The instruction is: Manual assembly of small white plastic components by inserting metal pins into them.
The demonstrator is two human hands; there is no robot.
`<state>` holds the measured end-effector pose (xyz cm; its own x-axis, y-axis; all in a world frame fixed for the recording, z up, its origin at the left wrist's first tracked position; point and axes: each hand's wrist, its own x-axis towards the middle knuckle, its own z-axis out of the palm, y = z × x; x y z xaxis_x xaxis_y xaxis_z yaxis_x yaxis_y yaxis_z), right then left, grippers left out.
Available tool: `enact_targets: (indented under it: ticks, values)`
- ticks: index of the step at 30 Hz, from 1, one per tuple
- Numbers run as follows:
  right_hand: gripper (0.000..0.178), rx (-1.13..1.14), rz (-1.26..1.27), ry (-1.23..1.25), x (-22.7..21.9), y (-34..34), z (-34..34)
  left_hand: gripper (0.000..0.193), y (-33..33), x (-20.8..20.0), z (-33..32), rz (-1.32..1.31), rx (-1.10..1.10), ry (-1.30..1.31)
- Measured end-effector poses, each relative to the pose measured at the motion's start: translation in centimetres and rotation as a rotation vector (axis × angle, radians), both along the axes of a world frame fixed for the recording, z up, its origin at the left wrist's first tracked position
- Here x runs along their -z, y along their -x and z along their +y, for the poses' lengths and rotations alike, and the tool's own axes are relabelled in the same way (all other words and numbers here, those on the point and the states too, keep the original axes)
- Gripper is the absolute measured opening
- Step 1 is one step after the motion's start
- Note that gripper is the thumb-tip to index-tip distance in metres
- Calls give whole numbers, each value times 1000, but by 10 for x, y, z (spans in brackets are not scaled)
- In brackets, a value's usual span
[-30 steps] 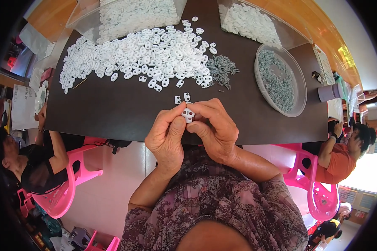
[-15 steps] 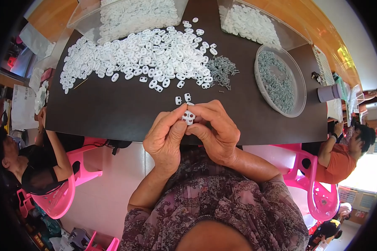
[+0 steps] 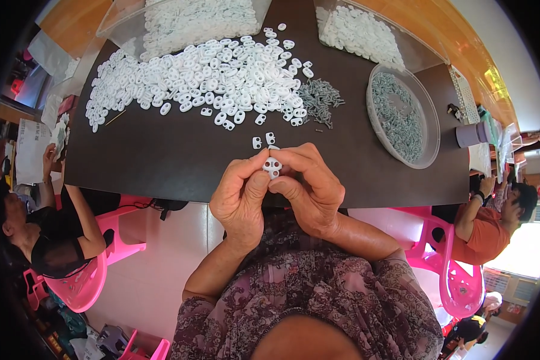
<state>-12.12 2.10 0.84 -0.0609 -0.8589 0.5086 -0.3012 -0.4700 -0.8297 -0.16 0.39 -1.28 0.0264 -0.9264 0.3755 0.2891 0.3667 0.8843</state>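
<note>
Both hands meet over the table's near edge around a white two-hole plastic cord lock (image 3: 272,167). My left hand (image 3: 241,195) pinches it from the left between thumb and fingers. From the right, my right hand (image 3: 311,189) grips the same piece with thumb and bent forefinger. Fingertips cover parts of its rim. Just beyond them lie loose white cord lock pieces (image 3: 257,143), one partly hidden by the fingers. Further off spreads a large heap of white two-hole pieces (image 3: 192,84). Beside its right end is a small pile of grey spring-like parts (image 3: 321,99).
A round clear tub (image 3: 433,147) of grey parts stands at the right. Clear bins with white pieces, left (image 3: 120,24) and right (image 3: 417,51), line the far side. A thin brass-coloured stick (image 3: 115,118) lies left. People sit on pink chairs (image 3: 81,291) at both sides.
My left hand has shifted slightly right and the held cord lock has turned a little. At the left, another person's hand has risen beside the papers.
</note>
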Motion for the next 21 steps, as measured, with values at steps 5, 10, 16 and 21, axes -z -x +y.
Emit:
enact_targets:
  ticks: [5,10,16,21]
  values:
    - [33,15,11,31,2,1,-1,23,1,0,1,17,14,5]
    - [30,50,-15,66,5,-1,-1,21,2,-1,3,58,45,-24]
    - [28,47,96,181,5,-1,-6,22,7,-5,8,179,27,-105]
    - [29,49,113,208,3,-2,-5,21,8,-6,10,201,33,-101]
